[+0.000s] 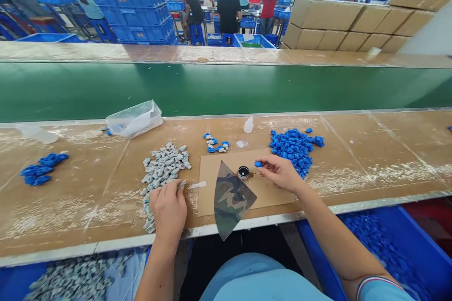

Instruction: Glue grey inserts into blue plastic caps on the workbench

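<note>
head | camouflage cloth [231, 200] between hands | clear tub [134, 119] beyond grey parts [164, 164]

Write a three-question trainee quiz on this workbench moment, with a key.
1. True or false: the right hand pinches a small blue part.
2. The left hand rests on which pile? A) grey parts B) blue parts C) cardboard boxes
3. What small round thing sits on the cardboard sheet beside the camouflage cloth?

Key: 1 true; 2 A; 3 a small black pot.
</note>
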Available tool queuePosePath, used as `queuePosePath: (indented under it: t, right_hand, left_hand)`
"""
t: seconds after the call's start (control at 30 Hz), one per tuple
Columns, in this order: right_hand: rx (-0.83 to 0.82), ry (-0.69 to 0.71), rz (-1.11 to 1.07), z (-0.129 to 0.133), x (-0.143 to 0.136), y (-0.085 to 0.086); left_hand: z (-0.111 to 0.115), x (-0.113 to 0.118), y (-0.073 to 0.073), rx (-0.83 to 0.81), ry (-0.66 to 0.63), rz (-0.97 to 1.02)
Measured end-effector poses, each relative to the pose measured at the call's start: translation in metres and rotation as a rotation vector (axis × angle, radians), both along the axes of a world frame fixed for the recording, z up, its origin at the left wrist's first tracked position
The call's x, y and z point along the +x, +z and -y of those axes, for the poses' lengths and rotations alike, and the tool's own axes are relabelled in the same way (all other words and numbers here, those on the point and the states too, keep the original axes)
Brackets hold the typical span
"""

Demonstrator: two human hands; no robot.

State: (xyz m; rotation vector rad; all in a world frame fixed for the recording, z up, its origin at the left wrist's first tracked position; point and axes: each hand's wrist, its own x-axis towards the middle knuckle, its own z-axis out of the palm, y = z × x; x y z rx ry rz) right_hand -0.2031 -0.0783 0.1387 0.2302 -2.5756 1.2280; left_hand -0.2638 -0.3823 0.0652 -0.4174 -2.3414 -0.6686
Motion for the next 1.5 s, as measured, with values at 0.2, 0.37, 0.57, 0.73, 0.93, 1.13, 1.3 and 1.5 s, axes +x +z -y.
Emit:
queuePosePath:
  t: [0.2,0.37,0.57,0.73,0.93,1.13,1.3,1.5]
  right_hand:
    - [0.340,0.069,-0.178,0.011,-0.001,0.006]
    - [0.419,0.117,-0.170,0.017,-0.005,0.005]
    - [0.525,0.128,-0.237,0.018,-0.008,0.003]
    - [0.373,0.090,-0.167,0.020,-0.007,0.004]
    - [-0.090,-0.068,0.189,0.022,-0.011,0.004]
    - [-0.473,-0.013,0.374,0.028,-0.008,0.010]
    - [-0.354,0.086,0.293,0.039,0.001,0.011]
    - [0.060,0.172,0.031,0.042,0.007,0.014]
  left_hand:
    - [-0.030,0.017,0.011,0.553,-0.275,0.370]
    - [-0.058,0.028,0.015,0.980,-0.474,0.754]
    - [-0.071,0.034,0.020,1.137,-0.538,0.926]
    - [-0.079,0.036,0.019,1.214,-0.566,0.985]
    - [-0.087,0.038,0.025,1.271,-0.554,0.969]
    - [-0.097,0.040,0.025,1.296,-0.592,0.993]
    - [-0.105,0.042,0.027,1.357,-0.639,1.006]
    - [-0.103,0.043,0.028,1.279,-0.701,0.973]
